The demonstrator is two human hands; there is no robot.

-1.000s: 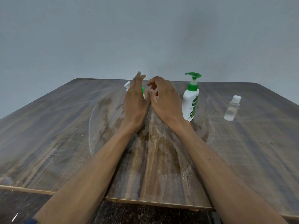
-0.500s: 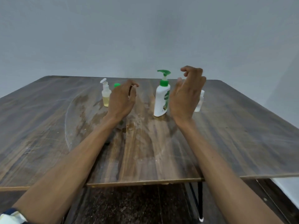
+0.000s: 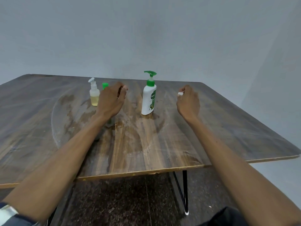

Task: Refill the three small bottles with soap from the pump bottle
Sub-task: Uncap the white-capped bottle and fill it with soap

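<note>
Broadly, we see a worn wooden table (image 3: 162, 144) under both of our outstretched arms, with a plain grey wall (image 3: 146, 38) behind it. Our left hand (image 3: 110, 100) hovers over the table with its fingers curled loosely inward; it hides whatever is under it, so we cannot tell whether it holds anything. Our right hand (image 3: 189, 101) is raised well to the right of the pump bottle, its fingers curled and pinching a small white cap (image 3: 180, 93) at the fingertips; the clear bottle that would go with it is hidden behind the hand. The pump bottle (image 3: 149, 97), white with a green pump head and green label, stands upright between our two hands, its body opaque so its level cannot be read. Left of our left hand stands a small clear bottle (image 3: 94, 95) with a white pump top, about half full of yellowish liquid. Just beside it, a green cap (image 3: 105, 85) peeks above our knuckles.
</note>
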